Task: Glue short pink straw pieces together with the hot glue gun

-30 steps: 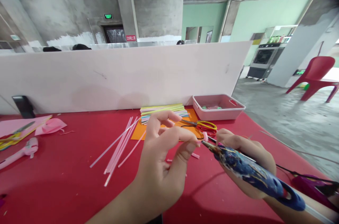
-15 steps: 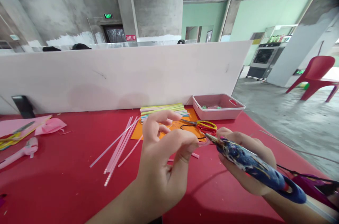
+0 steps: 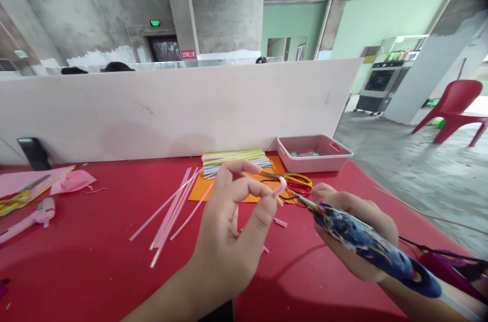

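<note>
My left hand point(image 3: 232, 230) pinches a short, curled piece of pink straw point(image 3: 281, 187) between thumb and forefinger, its curved end pointing up. Wrapped in my right hand point(image 3: 369, 213) is a blue, glue-smeared hot glue gun point(image 3: 366, 243), with a clear stick coming out of its back end. The gun's metal nozzle points left at the straw piece; a thin strand seems to run between them. Behind the hands, scissors point(image 3: 297, 180) with yellow and red handles lie on an orange sheet point(image 3: 198, 191). Short pink offcuts point(image 3: 280, 223) rest on the red table below.
Long pink straws point(image 3: 171, 215) lie left of my hand. A bundle of coloured straws point(image 3: 236, 158) sits by the white partition point(image 3: 229, 108). At the back right stands a pink basket point(image 3: 314, 163). Another glue gun, pink point(image 3: 30, 220), and a pink cloth point(image 3: 72, 181) are far left.
My left hand has turned and drawn slightly away from the nozzle, bringing the curled straw piece upright into view. The right hand and glue gun have barely moved.
</note>
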